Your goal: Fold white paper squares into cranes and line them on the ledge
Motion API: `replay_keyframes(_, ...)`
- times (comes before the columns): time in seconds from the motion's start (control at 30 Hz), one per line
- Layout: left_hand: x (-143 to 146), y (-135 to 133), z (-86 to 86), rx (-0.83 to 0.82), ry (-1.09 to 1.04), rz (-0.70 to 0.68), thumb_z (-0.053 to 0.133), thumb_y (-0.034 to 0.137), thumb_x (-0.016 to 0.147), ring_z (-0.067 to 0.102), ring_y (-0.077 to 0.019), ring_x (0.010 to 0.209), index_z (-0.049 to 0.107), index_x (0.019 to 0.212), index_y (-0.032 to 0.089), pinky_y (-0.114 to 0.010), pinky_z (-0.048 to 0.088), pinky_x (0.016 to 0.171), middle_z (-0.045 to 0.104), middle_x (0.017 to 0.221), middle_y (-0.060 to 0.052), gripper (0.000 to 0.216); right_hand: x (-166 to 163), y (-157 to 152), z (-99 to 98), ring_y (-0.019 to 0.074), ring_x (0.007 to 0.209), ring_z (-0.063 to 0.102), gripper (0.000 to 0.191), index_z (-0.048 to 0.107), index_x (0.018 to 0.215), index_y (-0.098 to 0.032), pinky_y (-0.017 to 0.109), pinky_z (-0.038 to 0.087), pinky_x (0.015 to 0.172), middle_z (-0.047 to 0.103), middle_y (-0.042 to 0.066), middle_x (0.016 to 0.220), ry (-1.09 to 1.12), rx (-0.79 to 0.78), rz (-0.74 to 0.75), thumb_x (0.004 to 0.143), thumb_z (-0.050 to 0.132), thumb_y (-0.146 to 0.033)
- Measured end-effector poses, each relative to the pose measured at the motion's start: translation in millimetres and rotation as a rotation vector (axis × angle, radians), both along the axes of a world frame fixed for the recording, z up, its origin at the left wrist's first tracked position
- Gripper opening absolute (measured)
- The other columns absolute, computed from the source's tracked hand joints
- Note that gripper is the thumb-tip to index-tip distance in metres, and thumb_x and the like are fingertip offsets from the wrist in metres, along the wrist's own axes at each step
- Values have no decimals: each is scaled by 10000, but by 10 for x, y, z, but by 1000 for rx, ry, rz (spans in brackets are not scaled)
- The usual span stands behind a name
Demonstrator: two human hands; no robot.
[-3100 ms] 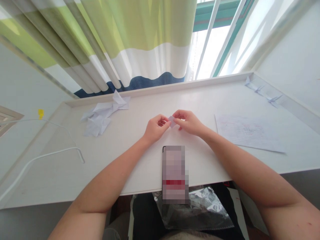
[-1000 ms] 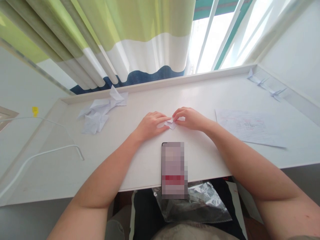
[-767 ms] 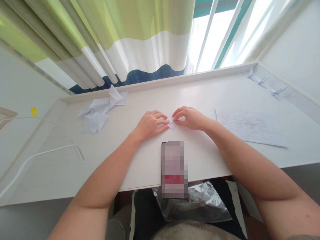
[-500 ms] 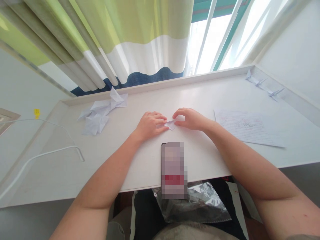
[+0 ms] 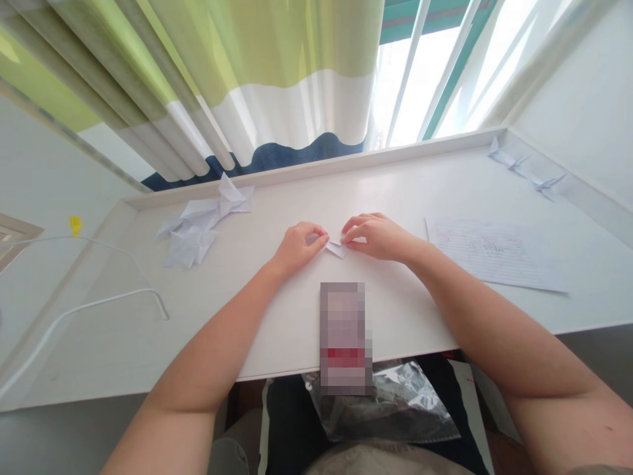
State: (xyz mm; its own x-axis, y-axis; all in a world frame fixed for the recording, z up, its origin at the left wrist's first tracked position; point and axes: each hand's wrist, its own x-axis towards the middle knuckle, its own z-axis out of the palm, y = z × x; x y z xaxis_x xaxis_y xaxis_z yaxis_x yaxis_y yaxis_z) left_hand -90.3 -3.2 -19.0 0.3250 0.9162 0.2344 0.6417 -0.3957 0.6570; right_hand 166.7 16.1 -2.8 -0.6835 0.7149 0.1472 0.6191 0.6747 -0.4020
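Observation:
A small folded piece of white paper [image 5: 337,249] lies low over the middle of the white desk, between my two hands. My left hand [image 5: 301,245] pinches its left corner between thumb and fingertips. On the opposite side, my right hand [image 5: 372,236] has thumb and fingers closed on the right edge of the paper. A phone [image 5: 345,338] with a blurred-out screen lies below the hands, at the front edge of the desk.
Crumpled and folded white papers [image 5: 198,221] lie at the back left. A lined sheet with writing [image 5: 494,254] is to the right, with several small folded paper pieces [image 5: 527,171] behind it. A white cable [image 5: 113,298] crosses the left side. A clear plastic bag [image 5: 410,402] rests on my lap.
My left fingers have drawn together into a pinch at the paper's corner, and the paper has turned slightly. My right hand has shifted only a little.

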Motion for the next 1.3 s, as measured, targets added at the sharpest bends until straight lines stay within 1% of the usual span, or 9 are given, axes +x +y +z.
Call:
replay_keyframes(0.1,74,12,-13,-24,14,56,722,388,973,718,-256,1135,737,875,244,-485,545,1114,824,1080,-43,175,-20,-31,22,308,1140,716,246,886,1064,-318,600,386,1176,809,80,1250,-34,1,-23,1037,650,-257)
replay_keyframes(0.23,102,46,-32,-23,58,108,788,362,923,671,-278,1168,775,842,252,-531,498,1157,785,1113,-45,137,-40,-61,17,338,1211,692,254,887,1070,-336,705,287,1235,801,84,1240,-40,-3,-53,1027,659,-233)
replay_keyframes(0.33,85,64,-44,-15,93,108,792,356,924,648,-285,1176,797,859,262,-544,480,1165,765,1129,-49,115,-41,-53,-17,318,1191,695,256,877,1085,-323,642,341,1224,802,79,1238,5,15,-26,1013,656,-217)
replay_keyframes(0.47,76,65,-37,15,140,86,770,379,949,629,-299,1179,794,888,268,-558,475,1143,760,1131,-53,129,-48,-37,-51,281,1133,713,310,856,1145,-304,503,466,1107,820,64,1220,46,7,63,1016,602,-181)
replay_keyframes(0.6,81,55,-15,8,191,81,745,387,971,618,-304,1188,789,915,263,-550,465,1141,746,1150,-59,143,-65,-68,-35,285,1151,703,378,854,1154,-289,474,479,1056,828,65,1202,-6,34,94,1019,539,-129)
replay_keyframes(0.83,69,54,-46,37,161,75,719,398,978,616,-307,1174,774,916,267,-548,472,1114,742,1138,-62,154,-105,-126,7,278,1107,692,502,858,1110,-274,451,479,1045,815,75,1189,-86,54,141,927,501,28)
replay_keyframes(0.97,88,47,-53,26,162,92,673,411,1005,612,-312,1197,771,963,264,-562,455,1139,741,1155,-69,182,-107,-132,14,265,1087,689,490,858,1110,-304,454,463,1086,816,55,1175,-92,50,144,939,521,8)
replay_keyframes(1.13,99,52,-51,25,201,119,776,421,917,605,-332,1213,773,996,288,-572,471,1136,716,1201,-69,155,-78,-123,6,282,1111,702,436,863,1118,-316,500,441,1126,841,41,1172,-54,45,106,970,549,-54)
replay_keyframes(1.3,60,74,-85,33,178,132,779,434,915,606,-332,1217,775,995,296,-576,472,1142,718,1200,-61,159,8,-30,-14,297,1210,711,243,856,1041,-304,533,447,1160,852,30,1217,20,15,66,1009,624,-240)
